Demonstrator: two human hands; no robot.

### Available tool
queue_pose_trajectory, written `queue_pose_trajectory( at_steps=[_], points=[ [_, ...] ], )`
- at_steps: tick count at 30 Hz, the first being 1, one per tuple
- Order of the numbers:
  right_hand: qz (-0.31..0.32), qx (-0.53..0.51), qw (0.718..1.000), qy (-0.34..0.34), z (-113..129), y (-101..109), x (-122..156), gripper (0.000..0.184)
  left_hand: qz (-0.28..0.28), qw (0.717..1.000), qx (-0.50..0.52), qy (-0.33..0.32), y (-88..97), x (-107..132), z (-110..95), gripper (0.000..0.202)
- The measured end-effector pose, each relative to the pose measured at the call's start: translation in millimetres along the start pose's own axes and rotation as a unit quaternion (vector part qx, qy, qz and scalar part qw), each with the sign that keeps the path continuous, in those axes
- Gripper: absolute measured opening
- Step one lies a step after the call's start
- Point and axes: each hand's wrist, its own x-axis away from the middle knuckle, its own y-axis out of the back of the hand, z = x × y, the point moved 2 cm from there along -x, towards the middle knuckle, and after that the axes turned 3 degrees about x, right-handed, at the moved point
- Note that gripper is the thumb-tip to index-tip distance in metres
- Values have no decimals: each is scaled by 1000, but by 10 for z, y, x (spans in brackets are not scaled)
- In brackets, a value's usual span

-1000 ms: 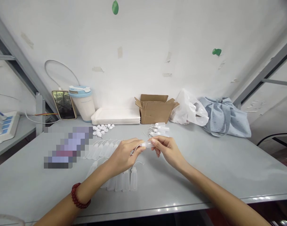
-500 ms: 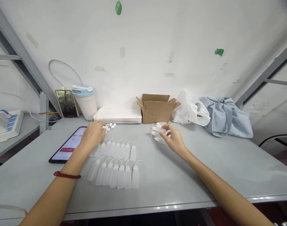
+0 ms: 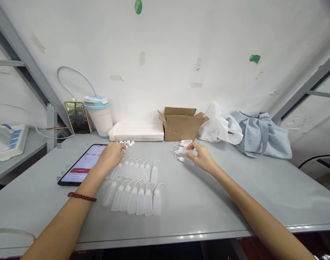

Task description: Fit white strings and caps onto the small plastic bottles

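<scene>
My left hand is at the far left of the table with its fingers closed at a small pile of white caps. A white bit at its fingertips looks like one of the caps, though the hand partly hides it. My right hand pinches a translucent plastic dropper bottle between thumb and fingers. That bottle is over a loose heap of similar bottles. Several more bottles with thin curved tips lie in two rows, a front row and a back row, left of centre.
A phone showing a timer lies beneath my left wrist. Along the wall stand another phone, a cup, stacked white trays, an open cardboard box, a plastic bag and a blue cloth bag.
My left hand has shifted slightly right, against the caps. My right hand has stayed by the heap, and the bottle in its fingers shows more plainly now. The view has moved a little.
</scene>
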Motion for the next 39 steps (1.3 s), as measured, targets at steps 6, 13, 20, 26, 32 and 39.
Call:
queue_pose_trajectory(
  at_steps=[6, 13, 20, 26, 32, 39],
  points=[
    [-51, -16, 997, 64, 139, 8, 57, 12, -12, 1000, -2, 10, 6, 16, -19, 33],
    [158, -130, 962, 181, 834, -91, 508, 18, -53, 998, 33, 32, 101, 53, -148, 36],
    [354, -69, 894, 267, 1096, -149, 727, 37, -74, 992, 101, 5, 172, 134, -388, 34],
    [336, -57, 897, 281, 1051, -192, 716, 33, -75, 990, 115, -3, 173, 158, -438, 33],
    [352, -31, 897, 267, 996, -181, 697, 29, -82, 987, 139, -11, 157, 154, -456, 33],
    [303, 0, 919, 250, 951, -44, 606, 25, 41, 931, 363, 15, 261, 241, -603, 30]
  ],
)
